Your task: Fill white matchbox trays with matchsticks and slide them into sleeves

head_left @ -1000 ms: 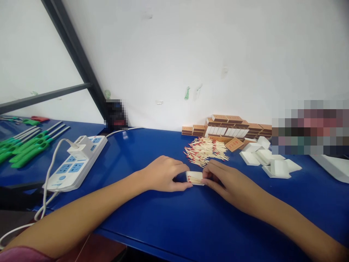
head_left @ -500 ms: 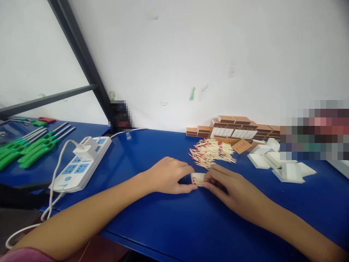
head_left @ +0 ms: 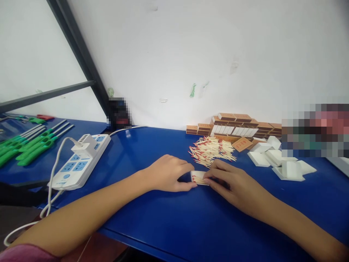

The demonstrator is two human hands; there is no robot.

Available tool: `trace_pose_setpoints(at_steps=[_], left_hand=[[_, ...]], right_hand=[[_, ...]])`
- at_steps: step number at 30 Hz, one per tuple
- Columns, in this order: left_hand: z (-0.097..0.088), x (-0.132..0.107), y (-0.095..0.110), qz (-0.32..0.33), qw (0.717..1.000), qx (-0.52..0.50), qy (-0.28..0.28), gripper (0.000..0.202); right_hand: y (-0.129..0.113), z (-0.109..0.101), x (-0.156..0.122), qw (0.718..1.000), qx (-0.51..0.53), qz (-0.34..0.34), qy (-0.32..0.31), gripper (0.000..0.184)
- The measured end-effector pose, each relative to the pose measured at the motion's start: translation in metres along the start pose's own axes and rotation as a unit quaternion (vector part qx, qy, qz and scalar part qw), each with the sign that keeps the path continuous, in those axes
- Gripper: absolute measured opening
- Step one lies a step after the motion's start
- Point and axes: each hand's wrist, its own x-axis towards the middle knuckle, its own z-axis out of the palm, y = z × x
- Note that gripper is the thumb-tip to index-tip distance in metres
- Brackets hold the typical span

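Note:
A small white matchbox tray (head_left: 201, 173) rests on the blue table with several red-headed matches (head_left: 198, 179) lying in it. My left hand (head_left: 170, 174) grips the tray's left end, thumb at the near side and fingers at the far side. At the tray's right end, my right hand (head_left: 231, 183) pinches the plain ends of the matches between thumb and fingertips; its fingers hide that end of the tray. Just beyond the hands lies a loose heap of matches (head_left: 209, 150).
Stacked brown matchboxes (head_left: 234, 122) line the wall, with a single matchbox sleeve (head_left: 242, 144) before them. White empty trays (head_left: 272, 156) lie in a pile at right. A power strip (head_left: 79, 163) with a white cable and green-handled lighters (head_left: 38, 145) are at left.
My right hand's fingers have shifted slightly back and open up the view of more of the tray. My left hand keeps its grip. The whole view has moved a little.

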Motion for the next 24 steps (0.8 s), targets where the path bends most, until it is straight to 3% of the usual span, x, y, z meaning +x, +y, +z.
trace_pose_setpoints(at_steps=[10,16,24], left_hand=[[-0.001,0.000,0.004,-0.001,1.000,-0.020,0.001,0.034],[-0.003,0.000,0.002,-0.006,1.000,-0.016,-0.003,0.035],[-0.008,0.001,0.000,-0.032,0.999,-0.037,-0.017,0.032]], right_hand=[[-0.004,0.002,0.001,1.000,0.021,-0.014,-0.010,0.024],[0.002,0.000,0.001,0.998,-0.012,-0.030,0.055,0.020],[0.033,-0.016,0.002,0.981,-0.094,0.046,0.165,0.015]])
